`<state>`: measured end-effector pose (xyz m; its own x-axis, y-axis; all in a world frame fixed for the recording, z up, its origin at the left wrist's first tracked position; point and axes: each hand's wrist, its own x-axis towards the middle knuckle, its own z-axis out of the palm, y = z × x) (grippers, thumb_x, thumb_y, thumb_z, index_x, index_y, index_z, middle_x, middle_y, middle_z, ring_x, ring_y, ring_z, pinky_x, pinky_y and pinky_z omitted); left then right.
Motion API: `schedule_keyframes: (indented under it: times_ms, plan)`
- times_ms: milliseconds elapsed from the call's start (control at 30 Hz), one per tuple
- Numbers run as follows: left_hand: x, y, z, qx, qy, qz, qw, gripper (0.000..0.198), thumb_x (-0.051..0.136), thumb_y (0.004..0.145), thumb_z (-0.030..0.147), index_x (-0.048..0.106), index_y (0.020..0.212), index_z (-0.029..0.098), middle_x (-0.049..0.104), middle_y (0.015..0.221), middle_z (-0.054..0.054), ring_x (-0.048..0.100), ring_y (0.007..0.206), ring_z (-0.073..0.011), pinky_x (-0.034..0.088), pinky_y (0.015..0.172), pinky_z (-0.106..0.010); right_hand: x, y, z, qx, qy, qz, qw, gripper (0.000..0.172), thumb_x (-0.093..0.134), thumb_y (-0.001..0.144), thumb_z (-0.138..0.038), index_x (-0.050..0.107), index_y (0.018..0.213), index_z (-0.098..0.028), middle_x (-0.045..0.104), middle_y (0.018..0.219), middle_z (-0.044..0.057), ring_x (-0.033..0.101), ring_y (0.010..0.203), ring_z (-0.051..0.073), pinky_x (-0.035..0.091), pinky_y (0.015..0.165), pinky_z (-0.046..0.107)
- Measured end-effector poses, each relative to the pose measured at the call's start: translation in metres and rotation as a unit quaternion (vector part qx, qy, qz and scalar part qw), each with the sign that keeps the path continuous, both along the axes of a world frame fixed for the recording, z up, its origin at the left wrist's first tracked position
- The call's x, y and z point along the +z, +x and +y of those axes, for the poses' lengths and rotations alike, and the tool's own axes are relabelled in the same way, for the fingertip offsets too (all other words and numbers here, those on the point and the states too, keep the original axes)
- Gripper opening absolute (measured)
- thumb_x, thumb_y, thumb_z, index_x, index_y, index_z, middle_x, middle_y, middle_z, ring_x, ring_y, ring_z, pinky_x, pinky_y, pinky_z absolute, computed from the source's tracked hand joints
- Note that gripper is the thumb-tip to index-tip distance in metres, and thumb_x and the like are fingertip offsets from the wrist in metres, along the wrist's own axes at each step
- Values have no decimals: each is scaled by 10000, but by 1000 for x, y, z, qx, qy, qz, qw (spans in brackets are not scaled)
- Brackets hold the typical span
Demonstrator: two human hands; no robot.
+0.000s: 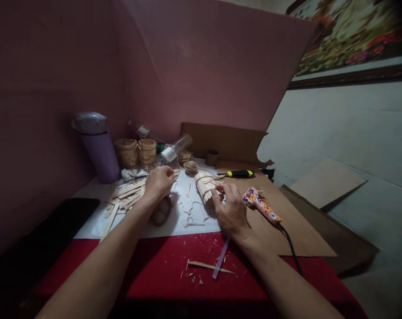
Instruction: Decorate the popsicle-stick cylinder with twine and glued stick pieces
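Observation:
My left hand (159, 182) is closed in a pinch over the white paper, with a small piece of wooden stick (176, 173) at its fingertips. Under that wrist lie the handles of what look like scissors (162, 212), partly hidden. My right hand (232, 212) grips the near end of a small cylinder of wooden sticks (203, 188) bound with twine, which lies tilted on its side. Loose flat wooden sticks (129, 195) are piled left of my left hand. A flower-patterned glue gun (262, 206) rests on cardboard to the right of my right hand.
At the back left stand a purple tumbler (101, 153) and two wooden-stick cups (147, 152). Plastic bottles (177, 148), twine balls (190, 167) and a small brown pot (212, 157) sit behind. A yellow-black handled tool (240, 173) lies on the cardboard (297, 235). A glue stick (221, 259) lies in front.

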<state>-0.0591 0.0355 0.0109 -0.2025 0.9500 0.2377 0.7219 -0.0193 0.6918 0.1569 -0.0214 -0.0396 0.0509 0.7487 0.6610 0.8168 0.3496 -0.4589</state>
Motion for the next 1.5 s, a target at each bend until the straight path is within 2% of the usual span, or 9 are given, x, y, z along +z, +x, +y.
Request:
schedule_keyframes:
  times_ms: [100, 267, 433, 800, 900, 1033, 1167, 1333, 1500]
  plan:
    - [12, -11, -6, 65, -30, 130, 989, 194, 611, 768, 230, 758, 892, 203, 752, 998, -131, 668, 969, -298, 466, 755, -335, 1, 0, -1, -1, -7, 3, 1000, 266, 487, 929, -375, 633, 1004, -166, 611, 1005, 117, 588, 951, 281, 463, 845, 413]
    - [17, -16, -9, 27, -168, 292, 941, 379, 646, 754, 417, 729, 1028, 168, 715, 1120, -198, 658, 1040, -353, 495, 754, -358, 3, -2, -2, -9, -11, 0, 1000, 274, 485, 929, -375, 637, 1012, -162, 614, 1010, 116, 588, 957, 282, 463, 839, 407]
    - [11, -10, -7, 42, -177, 296, 938, 473, 598, 763, 300, 648, 1196, 116, 674, 1205, -228, 644, 1086, -357, 506, 766, -375, 3, -2, -3, -8, -10, 0, 1000, 265, 490, 930, -362, 637, 1012, -156, 615, 1008, 115, 585, 953, 276, 465, 844, 406]
    - [6, -22, 0, 78, -126, 255, 955, 391, 546, 748, 366, 708, 993, 109, 707, 1087, -241, 657, 1018, -392, 480, 696, -379, 3, -8, -6, 112, 38, -2, 993, 251, 606, 890, -336, 651, 1068, -165, 579, 1070, 129, 559, 1022, 279, 490, 899, 449]
    - [6, -27, 5, 82, -75, 181, 977, 226, 598, 682, 341, 687, 755, 147, 724, 855, -206, 675, 871, -368, 434, 594, -336, 2, -10, -8, 176, 41, 3, 984, 276, 630, 877, -285, 639, 1124, -163, 571, 1123, 139, 557, 1069, 274, 490, 944, 453]
    - [13, -28, 5, 47, 19, -64, 997, 179, 588, 647, 318, 534, 523, 201, 530, 461, -45, 572, 529, -215, 334, 458, -265, 5, -14, -11, 266, 57, -2, 962, 340, 603, 879, -203, 598, 1218, -180, 548, 1241, 150, 528, 1179, 269, 475, 1001, 466]
    - [27, -7, -12, -63, 26, -387, 920, 204, 581, 668, 386, 551, 632, 188, 474, 408, 14, 428, 348, -136, 306, 365, -246, 14, -19, -22, 290, 92, 44, 952, 196, 541, 907, -164, 660, 1054, -213, 602, 1081, 102, 561, 1070, 236, 493, 943, 446]
    - [25, 50, -42, -124, 161, -527, 825, 364, 712, 645, 358, 586, 926, 164, 509, 512, 64, 434, 376, -95, 324, 372, -208, 24, -30, -37, 423, -42, 205, 882, 167, 580, 882, -223, 611, 1044, -195, 618, 1000, 72, 611, 916, 188, 526, 844, 377]
    - [16, 84, -46, -119, 278, -407, 862, 342, 676, 760, 390, 641, 1006, 155, 565, 645, 32, 475, 492, -90, 386, 464, -211, 22, -38, -30, 458, -225, 463, 725, 497, 812, 658, -268, 460, 1008, -243, 624, 833, -38, 607, 634, 118, 557, 620, 293]
